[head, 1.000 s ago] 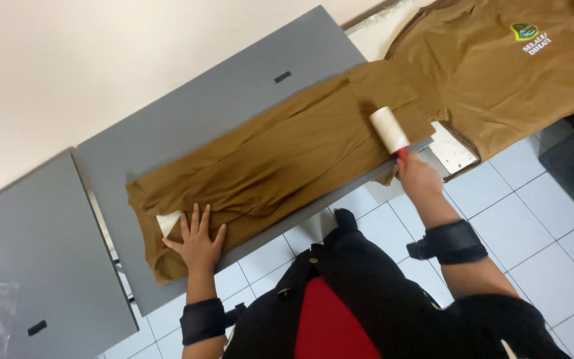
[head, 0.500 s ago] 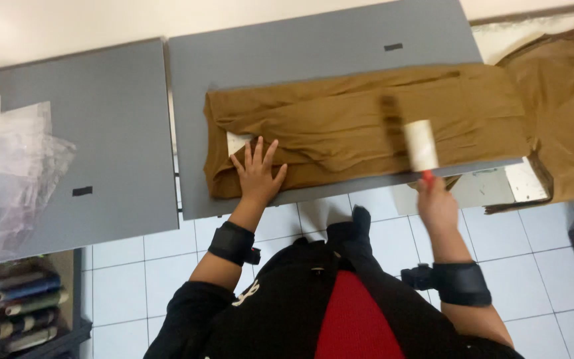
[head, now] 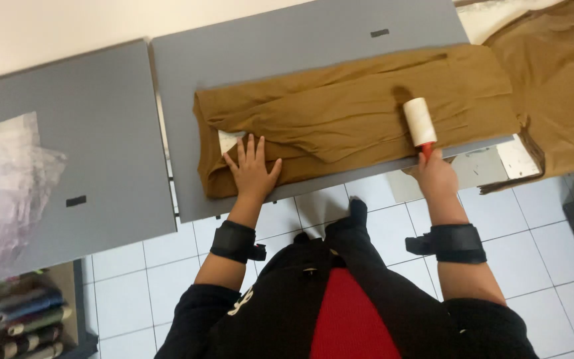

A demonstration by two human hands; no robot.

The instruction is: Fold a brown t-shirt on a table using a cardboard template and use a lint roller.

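Brown folded garment [head: 353, 113] lies lengthwise across the grey surface [head: 300, 40]; my left hand [head: 252, 169] presses it flat, fingers spread, while my right hand [head: 435, 176] grips the lint roller [head: 420, 123] near its right end.

My left hand [head: 252, 171] presses flat on the folded brown garment [head: 353, 113] while my right hand [head: 435, 176] grips the lint roller [head: 419, 121] on it.

Two grey tabletops [head: 68, 126] side by side, pale wall [head: 48, 26] behind, white tiled floor [head: 134, 279] below.
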